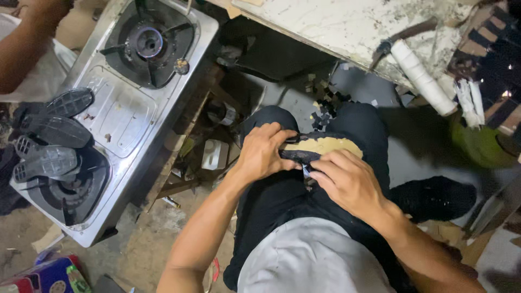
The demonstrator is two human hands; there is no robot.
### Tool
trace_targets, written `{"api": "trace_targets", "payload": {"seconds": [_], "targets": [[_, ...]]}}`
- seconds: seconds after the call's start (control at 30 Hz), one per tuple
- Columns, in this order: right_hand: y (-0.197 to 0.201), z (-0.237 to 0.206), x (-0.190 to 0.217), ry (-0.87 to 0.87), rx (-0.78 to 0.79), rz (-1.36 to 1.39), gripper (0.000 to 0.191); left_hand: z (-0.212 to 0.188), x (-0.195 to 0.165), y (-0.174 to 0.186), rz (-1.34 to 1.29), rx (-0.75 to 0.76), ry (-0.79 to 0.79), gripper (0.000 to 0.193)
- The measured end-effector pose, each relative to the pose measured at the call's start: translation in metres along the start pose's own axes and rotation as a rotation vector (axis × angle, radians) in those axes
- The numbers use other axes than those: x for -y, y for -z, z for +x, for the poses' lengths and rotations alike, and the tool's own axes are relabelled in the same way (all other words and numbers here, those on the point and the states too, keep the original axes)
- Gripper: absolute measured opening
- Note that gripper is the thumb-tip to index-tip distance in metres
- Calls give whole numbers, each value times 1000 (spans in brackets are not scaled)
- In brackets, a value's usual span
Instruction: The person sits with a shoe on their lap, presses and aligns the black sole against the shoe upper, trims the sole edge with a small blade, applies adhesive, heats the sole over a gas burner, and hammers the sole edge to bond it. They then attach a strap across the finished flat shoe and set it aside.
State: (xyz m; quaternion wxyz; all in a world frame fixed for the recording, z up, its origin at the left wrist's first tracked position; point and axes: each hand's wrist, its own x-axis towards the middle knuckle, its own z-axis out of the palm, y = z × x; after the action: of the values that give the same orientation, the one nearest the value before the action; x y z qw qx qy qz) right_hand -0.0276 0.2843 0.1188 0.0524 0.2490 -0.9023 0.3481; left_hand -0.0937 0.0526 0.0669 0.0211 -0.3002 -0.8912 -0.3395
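Observation:
A shoe with a tan insole and black edge (325, 146) lies across my lap on dark trousers. My left hand (263, 153) grips the left end of it, fingers curled over the black rim. Against the near edge of the shoe, my right hand (347, 182) pinches a small blade or tool (306, 171) whose tip just shows between the fingers. The two hands almost touch in the middle.
A two-burner steel gas stove (122, 108) stands at left with several black shoe soles (51, 138) stacked on its near burner. Another person's arm (24, 46) reaches in at top left. A worn white board (353, 27) with a roll of white thread (423, 76) lies above. Black scraps (325, 106) litter the floor.

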Motion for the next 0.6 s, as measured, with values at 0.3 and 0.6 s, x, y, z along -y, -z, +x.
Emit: {"api": "trace_targets", "payload": {"seconds": [0.3, 0.6], "targets": [[-21, 55, -6, 209, 149, -52, 18, -3, 11, 5, -36, -26, 53, 73], [-35, 57, -7, 255, 93, -15, 14, -9, 6, 6, -15, -24, 33, 76]]}}
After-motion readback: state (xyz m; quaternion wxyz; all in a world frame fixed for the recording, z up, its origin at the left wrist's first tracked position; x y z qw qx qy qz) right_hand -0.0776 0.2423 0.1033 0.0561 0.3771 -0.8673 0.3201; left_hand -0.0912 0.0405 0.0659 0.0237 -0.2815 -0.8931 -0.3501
